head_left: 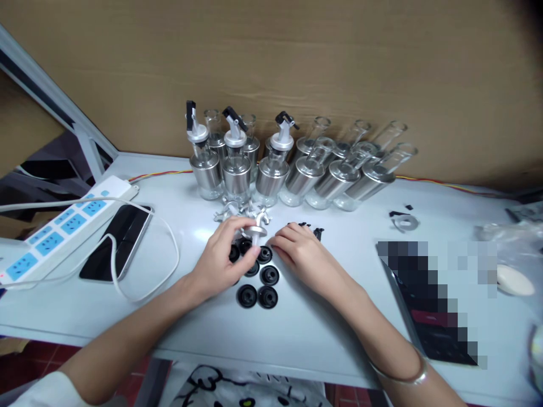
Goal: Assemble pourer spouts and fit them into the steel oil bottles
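Note:
My left hand (224, 254) grips a silver pourer top (255, 230) between thumb and fingers, above a group of round black stoppers (269, 275) on the table. Beside it, my right hand (299, 254) rests low with its fingers curled together; whatever they hold, if anything, is hidden. Small black levers (318, 232) lie just behind the right hand. More silver pourer tops (229, 210) lie in a pile beyond my left hand. Three front bottles carry fitted pourers (282, 135) with black levers.
Several glass bottles with steel sleeves (303, 172) stand in rows against the cardboard wall (271, 56). Left are a power strip (63, 226), a phone (119, 240) and a looping white cable (178, 254). Right are a partly pixelated dark object (418, 305), a tape roll (407, 223) and a white oval item (515, 281).

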A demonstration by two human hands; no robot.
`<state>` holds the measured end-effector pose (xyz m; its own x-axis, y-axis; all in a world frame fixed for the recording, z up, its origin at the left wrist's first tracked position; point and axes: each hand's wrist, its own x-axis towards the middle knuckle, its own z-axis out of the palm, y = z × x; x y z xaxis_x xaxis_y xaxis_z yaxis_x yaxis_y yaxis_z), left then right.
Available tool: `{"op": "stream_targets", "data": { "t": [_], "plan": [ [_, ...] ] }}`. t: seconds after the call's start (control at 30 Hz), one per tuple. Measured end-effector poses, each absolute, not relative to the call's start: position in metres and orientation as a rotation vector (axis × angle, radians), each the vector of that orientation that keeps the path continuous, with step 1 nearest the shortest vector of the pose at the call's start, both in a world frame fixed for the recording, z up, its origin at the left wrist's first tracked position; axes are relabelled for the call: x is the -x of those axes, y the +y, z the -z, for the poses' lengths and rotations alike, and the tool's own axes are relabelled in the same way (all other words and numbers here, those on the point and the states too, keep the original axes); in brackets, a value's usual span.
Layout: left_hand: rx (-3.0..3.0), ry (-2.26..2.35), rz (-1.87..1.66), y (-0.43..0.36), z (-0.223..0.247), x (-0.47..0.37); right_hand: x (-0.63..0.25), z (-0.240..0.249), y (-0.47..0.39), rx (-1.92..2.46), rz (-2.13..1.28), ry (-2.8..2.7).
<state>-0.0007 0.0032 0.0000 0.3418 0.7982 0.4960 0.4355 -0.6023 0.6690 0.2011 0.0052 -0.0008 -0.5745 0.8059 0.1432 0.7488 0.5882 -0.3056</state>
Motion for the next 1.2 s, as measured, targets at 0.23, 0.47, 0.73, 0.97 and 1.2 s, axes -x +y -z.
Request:
{"op": "stream_targets", "data": {
  "t": [0.23, 0.47, 0.73, 0.97, 1.2],
  "plan": [
    [-2.604, 0.758, -1.069, -0.004, -0.005, -0.004, -0.204, 0.002, 0.006, 1.401, -0.103, -2.563],
    [-2.585, 0.813, -1.052, -0.003, -0.004, -0.003, -0.206, 0.001, 0.005, 1.397, -0.05, -2.555],
    [-2.574, 0.826, -1.056, -0.003, -0.001, -0.003, -0.202, 0.0, 0.003, 1.248, -0.191, -2.418],
    [-2.561, 0.836, -1.07, -0.003, 0.0, -0.001, -0.202, -0.014, -0.002, 1.053, -0.719, -1.631],
    [-2.612, 0.85, -1.035, -0.003, -0.002, -0.003, -0.201, -0.012, -0.002, 1.054, -0.853, -1.394]
  ]
}}
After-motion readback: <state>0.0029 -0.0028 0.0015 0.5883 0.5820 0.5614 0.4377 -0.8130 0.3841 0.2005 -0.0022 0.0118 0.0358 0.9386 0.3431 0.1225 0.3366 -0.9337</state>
